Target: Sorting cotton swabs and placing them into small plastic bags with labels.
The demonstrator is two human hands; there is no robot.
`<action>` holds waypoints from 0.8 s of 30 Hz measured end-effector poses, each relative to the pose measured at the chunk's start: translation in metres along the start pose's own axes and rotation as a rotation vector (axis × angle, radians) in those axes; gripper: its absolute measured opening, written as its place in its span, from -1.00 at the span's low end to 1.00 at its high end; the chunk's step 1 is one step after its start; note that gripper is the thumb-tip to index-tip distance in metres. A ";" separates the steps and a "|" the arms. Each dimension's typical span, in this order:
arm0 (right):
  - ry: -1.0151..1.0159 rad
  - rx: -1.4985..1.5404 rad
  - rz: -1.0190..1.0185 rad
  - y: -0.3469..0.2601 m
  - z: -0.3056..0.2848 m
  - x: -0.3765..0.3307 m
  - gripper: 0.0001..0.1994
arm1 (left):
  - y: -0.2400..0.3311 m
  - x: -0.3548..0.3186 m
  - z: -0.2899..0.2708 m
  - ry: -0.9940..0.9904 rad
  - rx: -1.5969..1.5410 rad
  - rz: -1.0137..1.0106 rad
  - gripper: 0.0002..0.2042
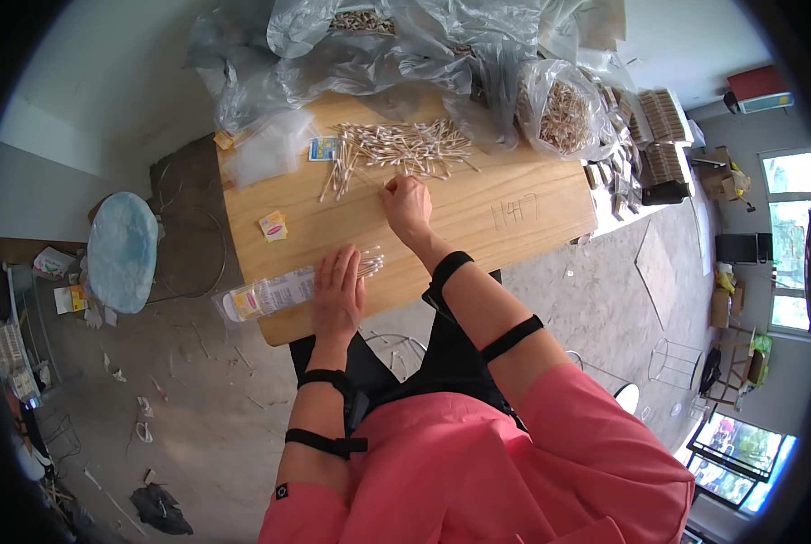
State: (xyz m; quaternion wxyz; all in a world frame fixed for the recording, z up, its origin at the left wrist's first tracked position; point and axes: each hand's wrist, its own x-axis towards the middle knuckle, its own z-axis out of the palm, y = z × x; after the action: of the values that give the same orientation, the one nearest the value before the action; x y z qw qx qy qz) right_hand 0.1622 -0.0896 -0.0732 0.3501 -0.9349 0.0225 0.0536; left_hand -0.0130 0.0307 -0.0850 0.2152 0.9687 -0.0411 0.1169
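A person in a pink top sat at a small wooden table [532, 213] that filled the upper middle of the frame. The left hand [337, 295] lay flat, fingers spread and apart, pressing on a small bundle of cotton swabs [370, 264] at the lower middle of the tabletop. Just left of that hand, a clear plastic packet [265, 295] with a yellow and red label lay on the table's near edge, touching the hand's side. The right hand [407, 204] rested higher up, near the centre of the table, its fingers curled together at the lower edge of a loose heap of cotton swabs [401, 145]; whether any swab was pinched between them could not be told. A small yellow label [273, 226] lay on the wood to the left, and a blue and white card [323, 148] sat at the heap's left end. Crumpled clear plastic bags [378, 54] crowded the top of the frame, one at the upper right [564, 113] full of swabs. A pale blue round stool [122, 251] stood on the floor at the left
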 end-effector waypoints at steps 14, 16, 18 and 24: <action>0.309 0.077 -0.254 0.067 -0.165 -0.007 -0.89 | 0.005 0.004 -0.001 0.045 -0.062 0.047 -0.58; 0.431 0.098 -0.207 0.051 -0.208 0.019 -0.86 | -0.002 -0.001 -0.005 0.044 -0.057 0.048 -0.58; 0.619 -0.076 -0.229 0.064 -0.251 0.062 -0.77 | -0.002 -0.001 -0.004 0.056 -0.035 0.047 -0.58; 0.475 -0.270 -0.282 0.071 -0.245 0.092 -0.83 | 0.001 0.001 -0.004 0.025 -0.021 0.020 -0.58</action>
State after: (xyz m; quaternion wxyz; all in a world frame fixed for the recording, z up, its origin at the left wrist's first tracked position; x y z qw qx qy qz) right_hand 0.2684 -0.3045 0.0537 0.2116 -0.9532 -0.0334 -0.2133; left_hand -0.0131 0.0309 -0.0809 0.2245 0.9645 -0.0492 0.1304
